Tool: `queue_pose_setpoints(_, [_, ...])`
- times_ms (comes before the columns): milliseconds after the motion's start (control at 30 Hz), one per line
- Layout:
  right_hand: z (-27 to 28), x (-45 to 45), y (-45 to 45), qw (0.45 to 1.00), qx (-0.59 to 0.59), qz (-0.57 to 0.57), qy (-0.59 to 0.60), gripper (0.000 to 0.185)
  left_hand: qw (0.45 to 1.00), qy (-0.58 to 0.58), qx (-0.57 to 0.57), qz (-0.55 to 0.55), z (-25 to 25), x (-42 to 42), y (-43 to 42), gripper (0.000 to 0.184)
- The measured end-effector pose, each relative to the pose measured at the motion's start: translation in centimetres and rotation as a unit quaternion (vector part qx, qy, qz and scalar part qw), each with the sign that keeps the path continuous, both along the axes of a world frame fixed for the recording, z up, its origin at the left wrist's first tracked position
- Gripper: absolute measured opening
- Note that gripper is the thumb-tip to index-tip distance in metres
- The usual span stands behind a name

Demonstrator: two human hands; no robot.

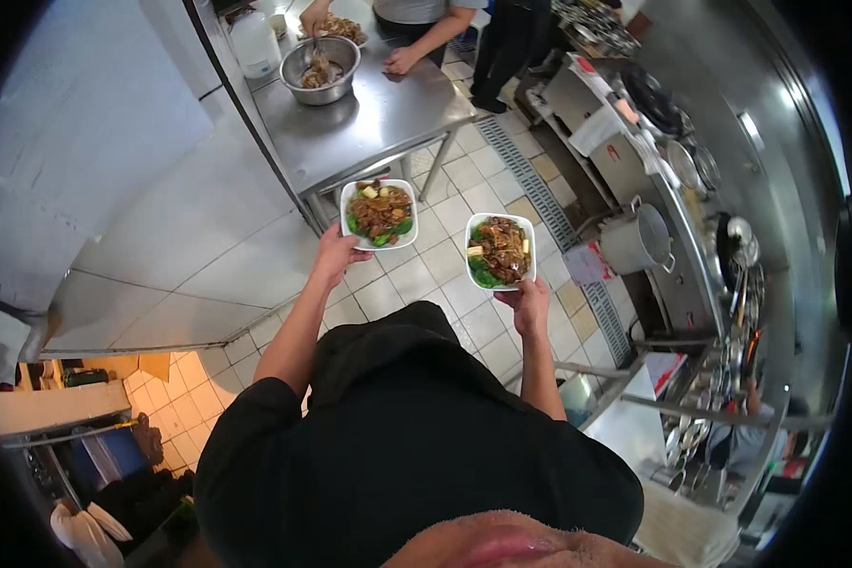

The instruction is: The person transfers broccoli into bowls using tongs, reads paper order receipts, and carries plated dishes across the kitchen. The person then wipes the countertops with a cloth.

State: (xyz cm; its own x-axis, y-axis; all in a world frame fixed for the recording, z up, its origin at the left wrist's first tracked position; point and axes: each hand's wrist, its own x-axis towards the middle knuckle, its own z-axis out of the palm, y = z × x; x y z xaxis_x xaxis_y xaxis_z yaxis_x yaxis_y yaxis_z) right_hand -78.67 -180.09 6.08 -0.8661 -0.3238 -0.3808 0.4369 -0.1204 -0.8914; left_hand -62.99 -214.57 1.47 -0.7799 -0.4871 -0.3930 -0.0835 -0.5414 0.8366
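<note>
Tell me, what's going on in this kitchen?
Over a tiled floor, someone in a black top holds one white bowl in the left hand and a second white bowl in the right hand; both contain brown food and greens. Ahead, another person is at a steel table, one hand above a metal bowl, the other resting on the tabletop.

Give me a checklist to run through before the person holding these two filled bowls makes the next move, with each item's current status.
1. Left hand holding the left bowl by its edge: ok.
2. Right hand holding the right bowl by its edge: ok.
3. Bowls apart from each other: ok.
4. Food within both rims, no spill visible: ok.
5. Footing on the tiled floor: cannot tell; the feet are hidden beneath the black clothing.
</note>
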Motion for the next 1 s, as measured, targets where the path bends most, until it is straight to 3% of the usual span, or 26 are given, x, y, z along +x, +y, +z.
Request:
queue_pose_setpoints(567, [-8.6,-28.2,-19.7,0.987,0.011,0.156,-0.033,0.035,0.989,-0.064,0.036,0.129,-6.6,-25.0,-14.5,0.036])
queue_pose_setpoints(1000, [-11.7,-37.0,-30.6,0.982,0.017,0.182,-0.044,0.026,0.979,-0.045,0.074,0.186,-7.7,-39.3,-23.4,0.033])
